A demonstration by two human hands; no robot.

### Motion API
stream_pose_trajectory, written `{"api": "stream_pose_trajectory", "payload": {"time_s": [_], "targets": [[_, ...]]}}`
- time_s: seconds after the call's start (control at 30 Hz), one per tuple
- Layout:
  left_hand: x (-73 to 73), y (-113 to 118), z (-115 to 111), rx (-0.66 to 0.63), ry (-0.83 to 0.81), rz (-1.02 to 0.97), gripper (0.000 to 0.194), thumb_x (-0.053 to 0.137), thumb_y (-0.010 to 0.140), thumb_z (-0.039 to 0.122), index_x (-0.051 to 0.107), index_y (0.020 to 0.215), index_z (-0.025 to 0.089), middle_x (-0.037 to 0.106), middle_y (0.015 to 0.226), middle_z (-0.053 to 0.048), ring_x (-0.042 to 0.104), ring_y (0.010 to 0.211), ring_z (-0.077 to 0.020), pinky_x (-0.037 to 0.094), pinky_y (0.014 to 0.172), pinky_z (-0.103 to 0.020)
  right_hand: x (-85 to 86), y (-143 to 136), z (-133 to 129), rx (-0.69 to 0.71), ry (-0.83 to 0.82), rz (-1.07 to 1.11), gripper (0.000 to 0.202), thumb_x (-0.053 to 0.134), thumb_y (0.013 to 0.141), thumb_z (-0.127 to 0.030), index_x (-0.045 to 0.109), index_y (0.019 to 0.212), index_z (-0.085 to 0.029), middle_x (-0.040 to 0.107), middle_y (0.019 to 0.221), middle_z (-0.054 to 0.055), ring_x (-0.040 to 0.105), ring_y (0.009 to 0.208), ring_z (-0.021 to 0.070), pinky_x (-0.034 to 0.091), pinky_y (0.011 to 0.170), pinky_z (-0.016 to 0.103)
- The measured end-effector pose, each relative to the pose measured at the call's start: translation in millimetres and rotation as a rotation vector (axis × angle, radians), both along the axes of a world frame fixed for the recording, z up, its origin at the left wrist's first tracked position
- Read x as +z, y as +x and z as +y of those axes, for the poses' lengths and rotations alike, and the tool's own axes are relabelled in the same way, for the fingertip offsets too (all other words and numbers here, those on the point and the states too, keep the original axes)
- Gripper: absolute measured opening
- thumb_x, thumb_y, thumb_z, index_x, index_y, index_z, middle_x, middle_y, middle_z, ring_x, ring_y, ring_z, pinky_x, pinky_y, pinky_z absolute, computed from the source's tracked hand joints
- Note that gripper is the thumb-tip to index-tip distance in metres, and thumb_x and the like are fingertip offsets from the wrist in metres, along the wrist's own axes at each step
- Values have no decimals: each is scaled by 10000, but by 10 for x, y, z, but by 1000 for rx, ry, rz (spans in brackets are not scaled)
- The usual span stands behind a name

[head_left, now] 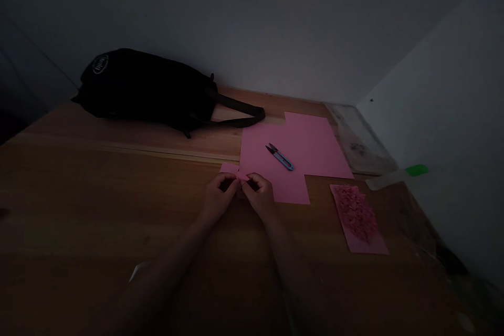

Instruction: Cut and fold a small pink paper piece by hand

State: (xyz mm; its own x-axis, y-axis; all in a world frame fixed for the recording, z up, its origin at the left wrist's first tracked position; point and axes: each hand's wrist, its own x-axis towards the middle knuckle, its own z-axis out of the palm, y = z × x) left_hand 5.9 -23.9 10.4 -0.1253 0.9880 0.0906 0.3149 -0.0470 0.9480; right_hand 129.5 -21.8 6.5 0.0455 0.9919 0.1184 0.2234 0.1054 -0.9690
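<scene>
My left hand and my right hand meet near the middle of the table, fingers pinched together. Between their fingertips is a small piece of pink paper; its exact shape is partly hidden by the thumbs. Just beyond them lie large sheets of pink paper, overlapping each other. Thread snips with a light blue handle rest on these sheets, blades pointing away to the left. Off to the right, a pink card carries a heap of darker pink paper bits.
A black bag lies on its side at the back left, its strap reaching toward the pink sheets. A clear plastic sheet covers the back right corner. By the right wall is a translucent object with a green end.
</scene>
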Motion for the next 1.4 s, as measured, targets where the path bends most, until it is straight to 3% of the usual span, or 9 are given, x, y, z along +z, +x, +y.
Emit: {"api": "stream_pose_trajectory", "payload": {"time_s": [1.4], "targets": [[-37, -9, 14, -23, 5, -19, 101, 557, 714, 270, 598, 731, 179, 629, 724, -1, 580, 700, -141, 456, 671, -255, -10, -5, 2, -17, 1, -40, 154, 549, 709, -317, 618, 733, -181, 601, 639, -3, 553, 610, 148, 435, 572, 242]]}}
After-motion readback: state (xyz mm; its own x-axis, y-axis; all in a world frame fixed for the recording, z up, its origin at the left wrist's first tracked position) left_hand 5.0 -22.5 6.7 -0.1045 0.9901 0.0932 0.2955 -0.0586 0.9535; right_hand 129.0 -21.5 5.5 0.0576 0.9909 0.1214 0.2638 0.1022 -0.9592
